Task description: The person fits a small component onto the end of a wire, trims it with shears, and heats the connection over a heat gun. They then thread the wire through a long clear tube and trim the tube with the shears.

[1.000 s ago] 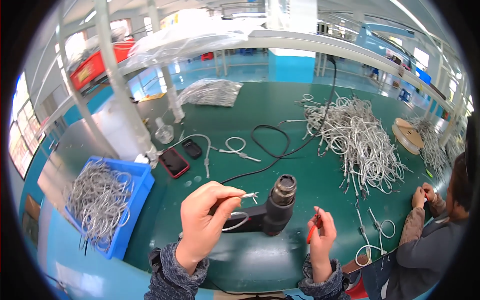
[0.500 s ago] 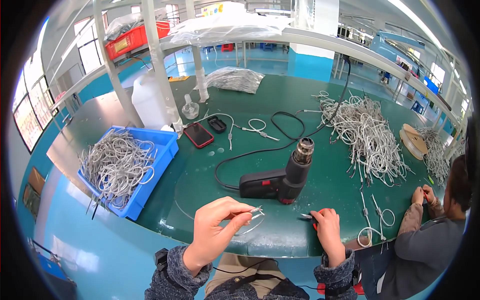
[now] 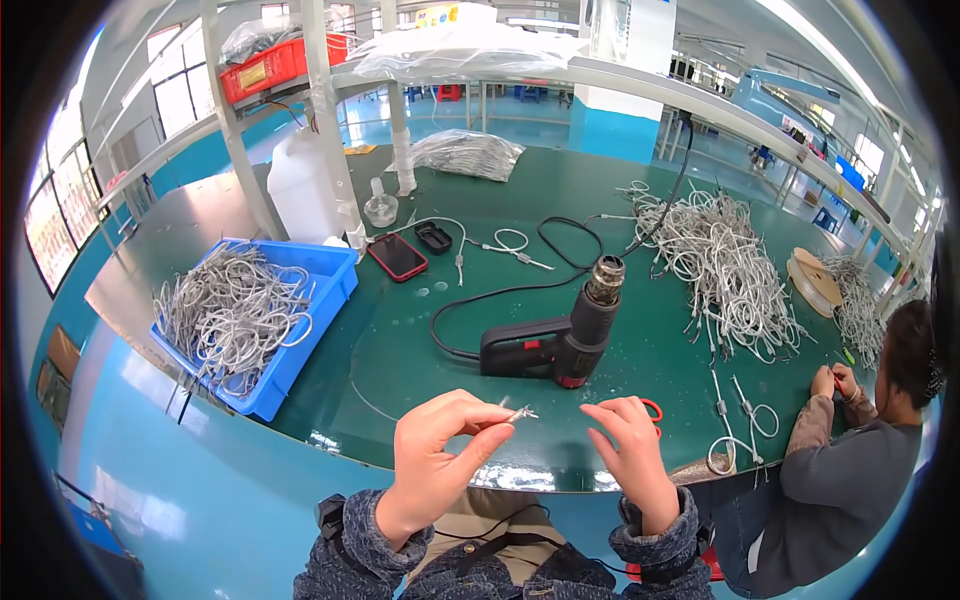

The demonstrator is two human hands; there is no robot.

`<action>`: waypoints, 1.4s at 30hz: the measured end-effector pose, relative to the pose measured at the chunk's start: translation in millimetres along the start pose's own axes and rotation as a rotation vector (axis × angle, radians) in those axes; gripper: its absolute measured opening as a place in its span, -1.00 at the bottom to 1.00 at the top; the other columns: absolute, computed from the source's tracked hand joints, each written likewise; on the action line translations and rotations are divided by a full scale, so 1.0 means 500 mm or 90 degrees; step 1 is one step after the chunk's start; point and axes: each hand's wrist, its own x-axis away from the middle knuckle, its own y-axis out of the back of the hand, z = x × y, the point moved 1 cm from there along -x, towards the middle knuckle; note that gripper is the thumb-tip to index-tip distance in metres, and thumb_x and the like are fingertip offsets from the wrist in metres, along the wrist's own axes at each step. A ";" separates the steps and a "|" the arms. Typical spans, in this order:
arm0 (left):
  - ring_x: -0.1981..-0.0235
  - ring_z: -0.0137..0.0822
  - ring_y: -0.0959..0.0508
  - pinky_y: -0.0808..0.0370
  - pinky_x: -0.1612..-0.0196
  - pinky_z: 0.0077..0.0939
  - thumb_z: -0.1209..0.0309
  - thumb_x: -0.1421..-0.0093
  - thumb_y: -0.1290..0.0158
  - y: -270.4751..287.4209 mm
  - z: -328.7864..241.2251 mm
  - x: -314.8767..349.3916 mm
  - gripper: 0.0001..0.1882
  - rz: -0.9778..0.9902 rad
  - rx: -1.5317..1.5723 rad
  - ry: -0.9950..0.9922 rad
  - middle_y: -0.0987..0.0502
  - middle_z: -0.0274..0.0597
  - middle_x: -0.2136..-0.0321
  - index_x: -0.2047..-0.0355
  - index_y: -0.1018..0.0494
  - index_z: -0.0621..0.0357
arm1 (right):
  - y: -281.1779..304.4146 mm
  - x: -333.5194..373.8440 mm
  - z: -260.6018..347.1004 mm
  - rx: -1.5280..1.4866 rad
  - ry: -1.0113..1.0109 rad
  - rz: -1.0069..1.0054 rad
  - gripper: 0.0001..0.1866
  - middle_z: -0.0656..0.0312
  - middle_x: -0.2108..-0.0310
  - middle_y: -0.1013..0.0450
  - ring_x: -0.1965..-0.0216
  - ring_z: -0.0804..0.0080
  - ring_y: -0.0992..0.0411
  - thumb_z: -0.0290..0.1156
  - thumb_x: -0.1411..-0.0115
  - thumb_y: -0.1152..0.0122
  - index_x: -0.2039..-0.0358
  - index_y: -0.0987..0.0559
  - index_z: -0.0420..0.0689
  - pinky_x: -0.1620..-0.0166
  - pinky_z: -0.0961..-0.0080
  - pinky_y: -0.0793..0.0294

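Note:
My left hand is closed in a pinch on a thin white cable, whose frayed-looking end sticks out past the fingertips to the right. To the right, my right hand has its thumb and forefinger apart and pointed at that cable end, without touching it. Behind its other fingers shows the red handle of snips, which seem tucked in the palm; their blades are hidden. Just beyond both hands a black heat gun stands on the green table, nozzle up.
At the left is a blue bin of looped cables. A phone, a small black tray and a white jug lie farther back. A cable heap and a spool are at right, near a co-worker.
My right hand has shifted left and up, its thumb and forefinger now spread. The snips' blades, seen before pointing left, have gone out of sight, and the handle shows behind the hand.

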 end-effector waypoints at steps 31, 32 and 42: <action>0.55 -0.39 -0.41 -0.30 0.52 -0.57 0.62 0.19 -0.32 -0.037 0.029 0.012 -0.77 -0.053 -0.206 -0.157 -0.41 -0.33 0.60 0.50 -0.55 0.11 | 0.004 -0.053 0.132 -0.272 0.083 -0.157 -0.77 0.21 0.44 -0.39 0.38 0.38 -0.36 -0.68 0.16 -0.33 0.42 -0.56 -0.19 0.34 0.52 -0.33; 0.55 -0.39 -0.41 -0.30 0.52 -0.56 0.62 0.19 -0.32 -0.037 0.031 0.012 -0.77 -0.050 -0.208 -0.156 -0.40 -0.33 0.61 0.50 -0.55 0.11 | 0.004 -0.054 0.131 -0.271 0.082 -0.156 -0.77 0.21 0.44 -0.39 0.38 0.38 -0.36 -0.68 0.16 -0.33 0.42 -0.56 -0.19 0.34 0.52 -0.33; 0.58 -0.38 -0.39 -0.26 0.55 -0.55 0.59 0.19 -0.32 -0.037 0.037 0.009 -0.79 -0.035 -0.211 -0.147 -0.39 -0.32 0.63 0.49 -0.56 0.12 | 0.006 -0.061 0.123 -0.235 0.090 -0.118 -0.78 0.23 0.44 -0.38 0.38 0.38 -0.34 -0.66 0.15 -0.32 0.42 -0.57 -0.17 0.34 0.53 -0.30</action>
